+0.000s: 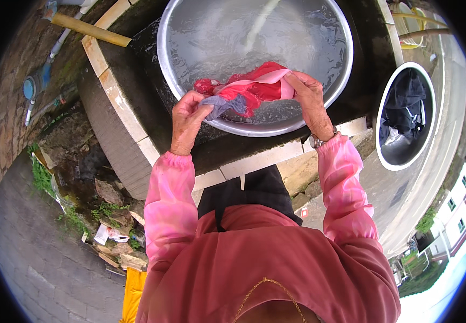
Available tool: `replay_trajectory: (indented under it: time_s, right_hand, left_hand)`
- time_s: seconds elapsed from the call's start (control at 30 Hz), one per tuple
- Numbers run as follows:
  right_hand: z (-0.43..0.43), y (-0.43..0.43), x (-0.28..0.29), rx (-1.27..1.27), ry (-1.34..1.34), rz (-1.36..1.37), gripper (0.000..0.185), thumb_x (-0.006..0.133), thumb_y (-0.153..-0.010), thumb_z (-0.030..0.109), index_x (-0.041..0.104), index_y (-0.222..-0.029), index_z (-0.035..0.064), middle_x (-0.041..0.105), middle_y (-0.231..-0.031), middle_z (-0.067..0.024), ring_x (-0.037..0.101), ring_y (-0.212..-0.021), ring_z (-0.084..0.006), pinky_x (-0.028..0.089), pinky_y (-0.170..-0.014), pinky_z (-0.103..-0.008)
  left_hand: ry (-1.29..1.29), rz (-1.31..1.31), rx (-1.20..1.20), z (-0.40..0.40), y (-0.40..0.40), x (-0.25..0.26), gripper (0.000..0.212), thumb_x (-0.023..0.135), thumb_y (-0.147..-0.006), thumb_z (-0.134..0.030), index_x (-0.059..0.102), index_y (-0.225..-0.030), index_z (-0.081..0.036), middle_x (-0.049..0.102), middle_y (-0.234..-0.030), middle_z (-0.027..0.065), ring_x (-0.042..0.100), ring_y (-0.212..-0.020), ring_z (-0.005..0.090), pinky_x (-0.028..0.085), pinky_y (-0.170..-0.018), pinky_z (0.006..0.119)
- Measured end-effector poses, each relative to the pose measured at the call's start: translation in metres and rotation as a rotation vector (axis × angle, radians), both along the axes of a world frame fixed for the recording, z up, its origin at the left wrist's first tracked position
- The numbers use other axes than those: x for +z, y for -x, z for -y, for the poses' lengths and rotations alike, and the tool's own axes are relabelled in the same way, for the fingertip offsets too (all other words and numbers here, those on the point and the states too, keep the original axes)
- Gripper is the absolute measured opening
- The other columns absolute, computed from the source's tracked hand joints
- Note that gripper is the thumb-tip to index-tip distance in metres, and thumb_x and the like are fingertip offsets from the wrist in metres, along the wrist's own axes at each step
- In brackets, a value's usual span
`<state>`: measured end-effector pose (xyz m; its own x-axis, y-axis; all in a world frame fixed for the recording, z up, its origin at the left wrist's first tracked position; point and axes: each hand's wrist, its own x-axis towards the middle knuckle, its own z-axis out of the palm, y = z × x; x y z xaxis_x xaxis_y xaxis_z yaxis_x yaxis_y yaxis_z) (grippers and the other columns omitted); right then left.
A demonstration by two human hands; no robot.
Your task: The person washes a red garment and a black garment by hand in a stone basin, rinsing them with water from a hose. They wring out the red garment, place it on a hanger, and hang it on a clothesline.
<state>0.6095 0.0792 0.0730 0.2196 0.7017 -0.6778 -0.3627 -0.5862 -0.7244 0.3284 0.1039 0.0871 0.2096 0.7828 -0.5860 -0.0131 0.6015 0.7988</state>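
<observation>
Both hands stretch a wet red and pink cloth garment (257, 87) above the near side of a round metal basin (161, 44). A grey cloth part (227, 104) hangs at its left end; whether it is sewn to the red cloth I cannot tell. My left hand (188, 121) pinches this grey part near the basin's left rim. On the other side, my right hand (309, 99) grips the pink band between thumb and fingers. Water (216, 44) fills the basin, and the garment's lower edge hangs close to its surface.
The basin stands inside a tile-edged trough (261, 158). To the right, a white-rimmed tub (382, 149) holds dark clothes (406, 99). A bamboo-like pole (91, 30) juts over the trough's left wall. Stones and rubbish (110, 234) lie at lower left.
</observation>
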Motion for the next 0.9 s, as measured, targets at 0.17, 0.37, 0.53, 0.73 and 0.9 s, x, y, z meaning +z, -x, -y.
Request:
replay_trajectory:
  time_s: [0.17,0.37,0.53,0.73,0.9]
  right_hand:
    - [0.011,0.028,0.064,0.334,-0.136,0.090,0.024,0.063,-0.095,0.021,0.072,-0.102,-0.0003,0.062,-0.076,0.0071,0.048,-0.067,-0.0011,0.041,-0.060,-0.0187]
    - [0.020,0.007,0.132,0.286,-0.122,0.195,0.022,0.064,-0.094,0.019,0.072,-0.098,-0.0015,0.064,-0.076,0.0041,0.053,-0.070,-0.0015,0.044,-0.061,-0.0190]
    - [0.040,-0.035,0.185,0.269,-0.095,0.389,0.021,0.065,-0.093,0.018,0.073,-0.099,-0.0001,0.068,-0.080,0.0006,0.057,-0.073,-0.0038,0.045,-0.065,-0.0204]
    - [0.057,-0.028,0.250,0.245,-0.186,0.515,0.021,0.067,-0.091,0.017,0.073,-0.097,-0.0024,0.069,-0.081,-0.0045,0.059,-0.074,-0.0068,0.046,-0.067,-0.0215]
    - [0.055,-0.052,0.211,0.132,-0.222,0.346,0.023,0.062,-0.095,0.019,0.070,-0.094,-0.0023,0.062,-0.074,0.0050,0.052,-0.065,-0.0041,0.043,-0.057,-0.0231]
  left_hand:
    - [-0.192,-0.325,-0.447,0.007,-0.053,-0.008,0.060,0.076,-0.076,-0.004,0.045,-0.127,0.000,0.062,-0.099,0.0129,0.065,-0.083,0.0193,0.054,-0.076,0.031]
    - [-0.723,-0.801,-0.759,0.028,-0.008,-0.038,0.050,0.073,-0.071,-0.004,0.056,-0.118,-0.002,0.065,-0.099,0.0175,0.067,-0.083,0.0308,0.054,-0.073,0.038]
    - [-0.423,-0.510,0.008,-0.011,0.022,-0.010,0.007,0.067,-0.076,-0.001,0.069,-0.082,0.003,0.066,-0.073,0.0055,0.063,-0.066,0.0196,0.049,-0.061,0.029]
    - [-0.515,-0.071,0.578,-0.051,-0.032,0.031,0.008,0.062,-0.086,-0.003,0.067,-0.085,0.004,0.059,-0.075,-0.0048,0.051,-0.069,0.0041,0.042,-0.062,0.019]
    - [-0.618,-0.860,-0.469,-0.059,-0.041,0.019,0.030,0.061,-0.084,-0.029,0.071,-0.082,0.000,0.065,-0.076,0.0250,0.062,-0.072,0.0454,0.049,-0.064,0.046]
